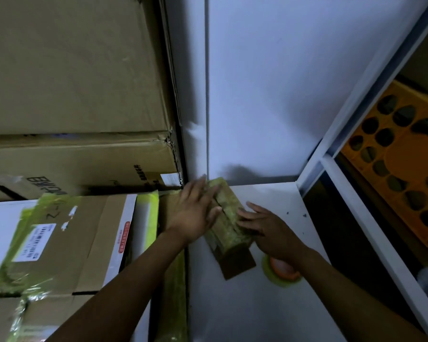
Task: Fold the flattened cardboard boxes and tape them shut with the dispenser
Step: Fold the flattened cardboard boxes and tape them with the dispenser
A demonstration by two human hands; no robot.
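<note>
Both hands lie flat with spread fingers, left hand [197,213] and right hand [267,228], on a small box [226,225] at center frame; its long axis runs upper left to lower right. Tape dispenser [281,271] sits under the right wrist.

Two bare forearms enter from the frame's 6 o'clock edge, no sleeves, watch or bracelet showing up to where the frame cuts them. The left hand [195,213] and right hand [269,228] wear no gloves or rings; the fingers [253,208] are bare too.
</note>
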